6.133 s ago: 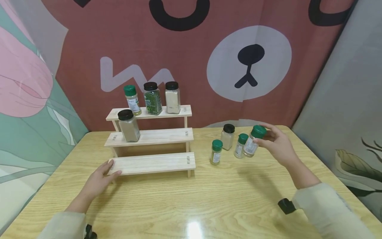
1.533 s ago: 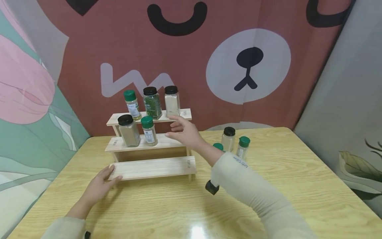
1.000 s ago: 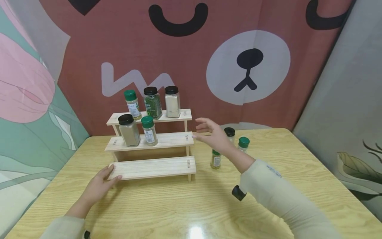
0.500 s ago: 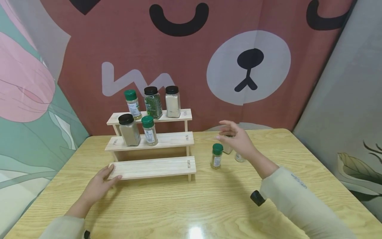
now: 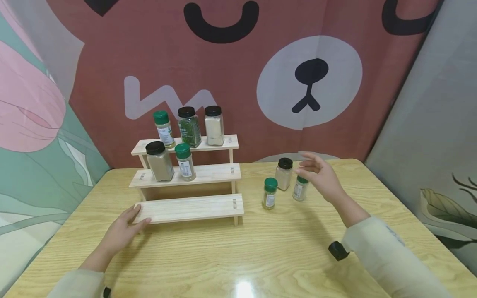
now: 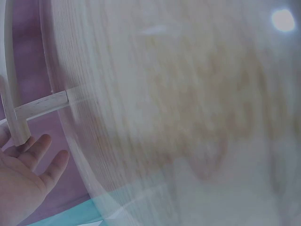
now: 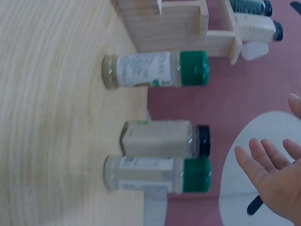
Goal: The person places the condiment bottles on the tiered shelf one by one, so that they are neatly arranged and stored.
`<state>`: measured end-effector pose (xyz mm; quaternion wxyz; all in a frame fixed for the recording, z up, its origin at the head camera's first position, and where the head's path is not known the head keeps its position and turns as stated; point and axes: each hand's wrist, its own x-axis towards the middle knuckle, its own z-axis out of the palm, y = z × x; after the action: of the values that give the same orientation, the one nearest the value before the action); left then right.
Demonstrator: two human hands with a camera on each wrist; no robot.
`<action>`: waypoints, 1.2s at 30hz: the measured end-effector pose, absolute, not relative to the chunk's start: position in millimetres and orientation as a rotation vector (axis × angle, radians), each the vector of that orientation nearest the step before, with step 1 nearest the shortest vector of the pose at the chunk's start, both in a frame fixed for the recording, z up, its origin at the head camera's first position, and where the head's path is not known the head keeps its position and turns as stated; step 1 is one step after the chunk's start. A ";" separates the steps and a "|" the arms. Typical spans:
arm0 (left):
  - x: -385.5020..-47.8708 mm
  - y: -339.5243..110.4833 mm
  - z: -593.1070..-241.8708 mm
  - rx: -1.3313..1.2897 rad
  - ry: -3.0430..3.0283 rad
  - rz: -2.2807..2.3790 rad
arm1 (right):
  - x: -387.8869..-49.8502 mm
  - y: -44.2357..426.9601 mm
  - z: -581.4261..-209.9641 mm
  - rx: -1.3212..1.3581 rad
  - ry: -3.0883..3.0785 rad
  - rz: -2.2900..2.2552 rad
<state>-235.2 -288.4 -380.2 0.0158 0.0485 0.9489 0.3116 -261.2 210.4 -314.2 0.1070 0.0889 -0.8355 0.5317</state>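
Note:
My left hand [image 5: 119,231] grips the left end of the three-step wooden rack's [image 5: 190,208] lowest shelf; the left wrist view shows the fingers [image 6: 56,165] around its end. Bent but apart, the right hand's fingers hover empty over a small green-capped jar [image 5: 299,191], whose cap they partly cover in the head view. The right wrist view has that jar [image 7: 146,174] short of the hand [image 7: 277,188], untouched. Beside it stand a black-capped jar [image 5: 283,177] and another green-capped jar [image 5: 269,198]. On the middle shelf are a black-capped jar [image 5: 161,165] and a green-capped jar [image 5: 186,166].
The top shelf carries a green-capped jar [image 5: 165,134], a jar of green flakes [image 5: 190,132] and a pale jar [image 5: 214,130]. Behind the wooden table [image 5: 208,256] hangs a printed curtain [image 5: 231,82].
A green-capped jar, held by my right hand in the oldest frame, now stands on the middle shelf. The right hand has since moved right, away from the rack, empty. My left hand stays at the shelf.

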 end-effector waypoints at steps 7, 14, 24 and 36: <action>-234.9 -289.7 -378.9 0.156 2.956 0.976 | -262.9 232.3 -333.4 0.196 -2.415 1.578; -236.1 -288.6 -377.5 0.157 2.962 0.986 | -264.7 243.5 -343.8 0.112 -2.401 1.595; -235.9 -287.4 -378.8 0.133 2.947 0.990 | -270.1 243.0 -356.8 0.019 -2.435 1.676; -237.0 -288.3 -380.3 0.123 2.943 1.004 | -284.4 239.5 -369.9 0.043 -2.462 1.772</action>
<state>-237.0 -288.3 -380.3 0.0149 0.0396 0.9456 0.3226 -284.4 239.5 -369.9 0.0538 0.0143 -0.8104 0.5832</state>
